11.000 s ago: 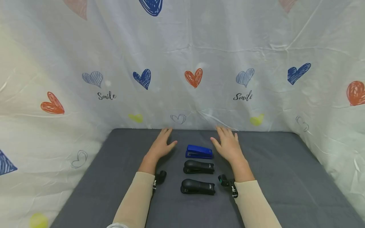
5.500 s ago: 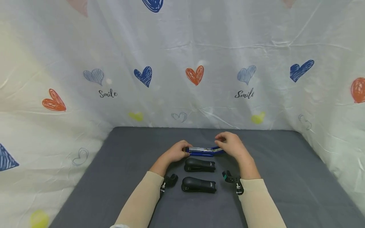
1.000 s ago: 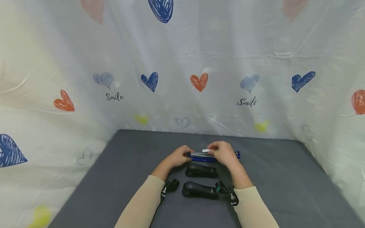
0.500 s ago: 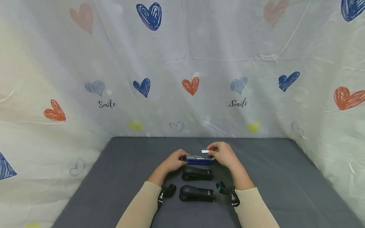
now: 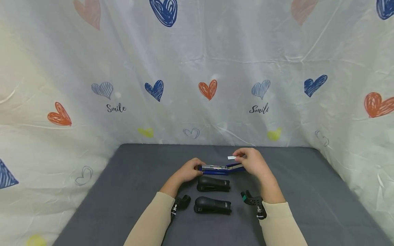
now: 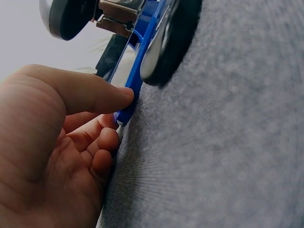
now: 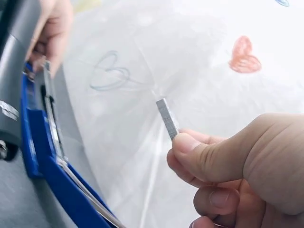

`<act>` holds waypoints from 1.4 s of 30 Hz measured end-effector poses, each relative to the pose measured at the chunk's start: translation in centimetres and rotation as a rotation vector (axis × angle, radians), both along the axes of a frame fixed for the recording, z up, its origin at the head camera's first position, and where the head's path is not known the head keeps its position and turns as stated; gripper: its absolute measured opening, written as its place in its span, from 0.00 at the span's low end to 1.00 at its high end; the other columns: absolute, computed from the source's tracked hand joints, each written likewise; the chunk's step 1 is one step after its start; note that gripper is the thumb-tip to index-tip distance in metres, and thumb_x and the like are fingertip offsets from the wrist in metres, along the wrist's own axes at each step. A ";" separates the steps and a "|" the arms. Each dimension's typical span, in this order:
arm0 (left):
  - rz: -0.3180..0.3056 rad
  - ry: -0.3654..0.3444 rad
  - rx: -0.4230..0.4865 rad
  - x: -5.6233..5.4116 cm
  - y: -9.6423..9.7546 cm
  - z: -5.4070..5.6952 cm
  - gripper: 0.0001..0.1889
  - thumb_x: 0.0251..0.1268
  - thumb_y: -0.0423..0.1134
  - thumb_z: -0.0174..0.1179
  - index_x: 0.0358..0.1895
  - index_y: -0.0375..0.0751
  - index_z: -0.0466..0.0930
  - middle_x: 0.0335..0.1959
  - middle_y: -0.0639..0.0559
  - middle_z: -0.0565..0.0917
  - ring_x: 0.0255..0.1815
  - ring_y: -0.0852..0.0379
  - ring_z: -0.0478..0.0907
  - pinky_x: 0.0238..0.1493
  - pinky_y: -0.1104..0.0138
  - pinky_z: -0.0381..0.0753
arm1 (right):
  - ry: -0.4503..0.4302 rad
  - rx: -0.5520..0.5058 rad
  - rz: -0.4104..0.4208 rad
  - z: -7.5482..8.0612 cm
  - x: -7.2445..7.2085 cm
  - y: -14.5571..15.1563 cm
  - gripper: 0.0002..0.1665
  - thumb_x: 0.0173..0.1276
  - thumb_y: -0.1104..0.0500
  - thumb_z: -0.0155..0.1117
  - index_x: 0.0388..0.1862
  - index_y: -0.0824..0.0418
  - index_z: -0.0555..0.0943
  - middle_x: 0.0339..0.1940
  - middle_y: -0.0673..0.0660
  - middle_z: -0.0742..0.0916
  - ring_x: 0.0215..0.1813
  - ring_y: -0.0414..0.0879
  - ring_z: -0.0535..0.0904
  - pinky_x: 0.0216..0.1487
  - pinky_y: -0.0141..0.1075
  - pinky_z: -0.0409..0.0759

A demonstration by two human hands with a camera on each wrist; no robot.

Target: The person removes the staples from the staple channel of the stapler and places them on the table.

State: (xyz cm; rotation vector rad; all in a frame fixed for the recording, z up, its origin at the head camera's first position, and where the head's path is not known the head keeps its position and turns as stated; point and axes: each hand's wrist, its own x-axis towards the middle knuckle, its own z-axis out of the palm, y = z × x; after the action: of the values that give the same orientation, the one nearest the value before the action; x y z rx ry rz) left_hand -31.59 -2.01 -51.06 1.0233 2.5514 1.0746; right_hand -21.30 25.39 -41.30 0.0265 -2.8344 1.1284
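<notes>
A blue stapler (image 5: 215,172) lies folded wide apart at the back of the table, its metal staple channel facing up and its top arm stretching right. My left hand (image 5: 186,171) pinches the left end of its blue base (image 6: 137,66) between thumb and fingers. Up and to the right of the channel, my right hand (image 5: 253,162) pinches a strip of staples (image 7: 166,116) by one end. Its other end sticks out to the left, clear of the stapler. In the right wrist view the hinged blue arm (image 7: 71,194) passes below left of that hand.
Two black staplers, one nearer the blue one (image 5: 213,184) and one closer to me (image 5: 212,205), lie in a column on the grey table (image 5: 138,205). A white curtain (image 5: 178,61) with printed hearts hangs behind the far edge.
The blue stapler, closed at first, has been opened out, with my left hand on its end. My right hand has picked up the staples and just moved them right, away from the channel.
</notes>
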 end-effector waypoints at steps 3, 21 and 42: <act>0.000 0.003 0.007 0.1 0.1 -0.1 0.18 0.66 0.29 0.66 0.60 0.34 0.84 0.47 0.47 0.79 0.33 0.56 0.69 0.37 0.62 0.70 | -0.004 0.013 -0.003 0.3 0.3 1.0 0.09 0.76 0.63 0.64 0.51 0.61 0.86 0.44 0.56 0.87 0.40 0.51 0.82 0.39 0.46 0.78; 0.011 0.045 0.044 -0.6 0.9 0.6 0.18 0.65 0.29 0.66 0.58 0.35 0.85 0.44 0.50 0.79 0.32 0.57 0.68 0.37 0.62 0.70 | -0.017 0.035 -0.057 1.8 1.1 5.3 0.11 0.80 0.62 0.59 0.54 0.64 0.82 0.47 0.61 0.84 0.43 0.54 0.78 0.43 0.48 0.75; 0.005 0.002 0.036 -0.2 0.3 0.0 0.19 0.63 0.28 0.67 0.58 0.35 0.84 0.42 0.50 0.78 0.31 0.56 0.68 0.36 0.62 0.70 | -0.060 -0.028 -0.120 -0.3 1.9 8.1 0.14 0.80 0.62 0.58 0.58 0.67 0.82 0.52 0.65 0.84 0.51 0.60 0.79 0.49 0.54 0.76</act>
State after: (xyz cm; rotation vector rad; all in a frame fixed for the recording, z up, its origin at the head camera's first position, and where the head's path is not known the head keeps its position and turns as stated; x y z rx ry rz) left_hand -31.75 -1.71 -51.09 1.0276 2.5466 1.1252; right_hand -19.37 33.47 -41.57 -0.1799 -2.8274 1.1612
